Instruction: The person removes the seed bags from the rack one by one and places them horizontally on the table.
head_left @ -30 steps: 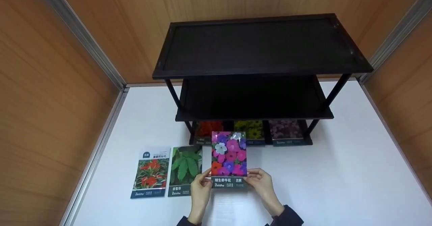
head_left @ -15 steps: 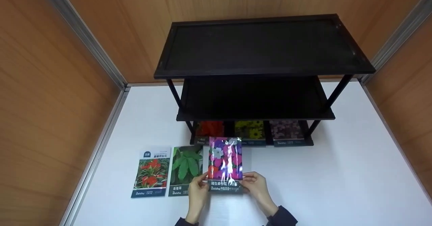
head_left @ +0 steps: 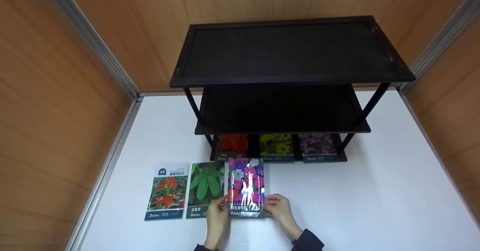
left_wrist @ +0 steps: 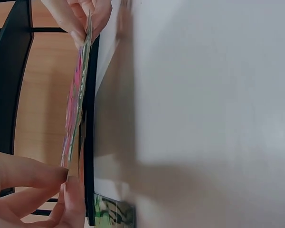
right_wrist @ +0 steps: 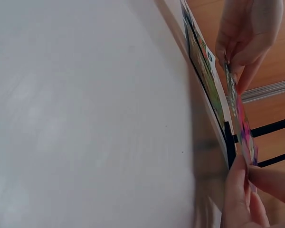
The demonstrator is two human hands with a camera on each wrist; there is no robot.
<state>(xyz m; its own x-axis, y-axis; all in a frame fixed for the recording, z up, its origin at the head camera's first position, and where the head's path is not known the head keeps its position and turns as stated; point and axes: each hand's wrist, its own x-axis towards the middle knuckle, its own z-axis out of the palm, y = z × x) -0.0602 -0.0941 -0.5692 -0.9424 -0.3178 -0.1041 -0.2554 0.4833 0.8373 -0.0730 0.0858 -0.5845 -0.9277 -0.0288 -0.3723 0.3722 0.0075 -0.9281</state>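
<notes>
A seed packet with pink, purple and white flowers is held between both hands, glare across its front. My left hand pinches its lower left edge, and my right hand pinches the lower right one. Seen edge-on in the left wrist view, the thin packet stands off the white tabletop, which carries a shadow. The right wrist view likewise shows the packet between thumb and fingers at each side. Just left lies a green-leaf seed packet, partly covered by my left hand; beyond it lies a red-flower seed packet.
A black tiered shelf stands at the back of the white table. Its bottom tier bears a red-flower packet, a yellow-flower packet and a pale purple packet. Wood-grain panels enclose the table.
Both hands have brought the held seed packet toward the person and slightly left. Glare now covers its front, and more of the yellow-flower packet shows. The packets on table and shelf have stayed put.
</notes>
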